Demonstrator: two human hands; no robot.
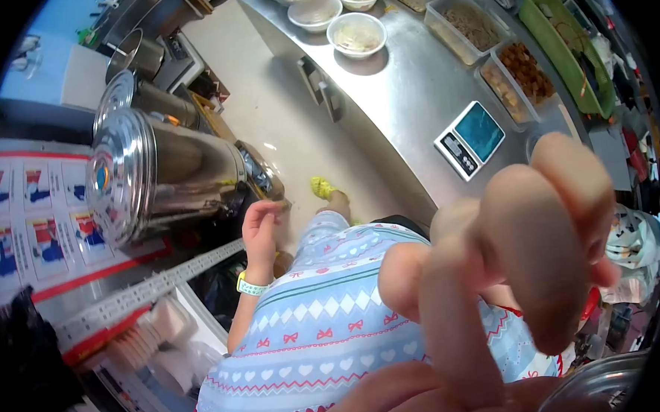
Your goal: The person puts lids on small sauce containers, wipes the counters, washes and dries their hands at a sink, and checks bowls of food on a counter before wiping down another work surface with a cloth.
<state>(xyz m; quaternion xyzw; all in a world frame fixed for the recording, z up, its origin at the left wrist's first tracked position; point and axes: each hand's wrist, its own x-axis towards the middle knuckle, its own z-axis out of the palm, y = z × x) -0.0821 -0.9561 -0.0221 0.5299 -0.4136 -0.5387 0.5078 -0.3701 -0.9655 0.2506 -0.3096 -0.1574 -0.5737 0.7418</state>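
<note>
My left hand [259, 228], with a pale patterned band [252, 285] on its wrist, hangs beside the apron's left edge. Its fingers are loosely bent and apart, holding nothing. Very close to the camera, my right hand [497, 257] looms large and slightly blurred, its fingers bent and apart with nothing visible between them. Behind it lies the steel counter [408, 127], partly hidden. The light blue patterned apron [320, 311] covers my body. A small digital scale [470, 140] sits on the counter, just above my right hand in the view.
Lidded white bowls [357, 35] stand at the counter's far end. Food tubs [466, 23] and a green tray [567, 52] line its right side. Large steel pots [178, 165] stand at left, above a shelf edge [151, 286]. A yellow shoe [321, 187] shows on the floor.
</note>
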